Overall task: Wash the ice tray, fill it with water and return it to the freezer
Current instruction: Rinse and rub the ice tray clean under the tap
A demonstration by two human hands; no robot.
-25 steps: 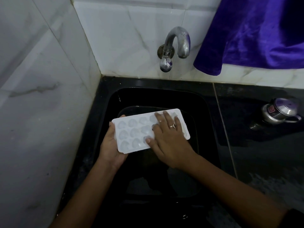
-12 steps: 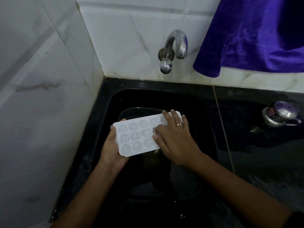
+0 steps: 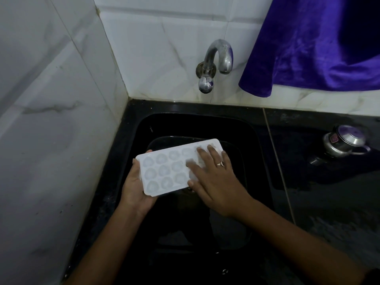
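The left hand (image 3: 135, 188) curls its grip round the left end of the white ice tray (image 3: 164, 171), held over the black sink (image 3: 253, 140). The right hand (image 3: 216, 182), grip flat and spread, has slid from mid-tray toward its right end, so scrubbing looks under way. The red label on the steel pot (image 3: 345, 142) is unreadable.

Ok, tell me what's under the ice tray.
The left hand holds the ice tray from below, above the black sink. Whatever lies directly beneath is covered.
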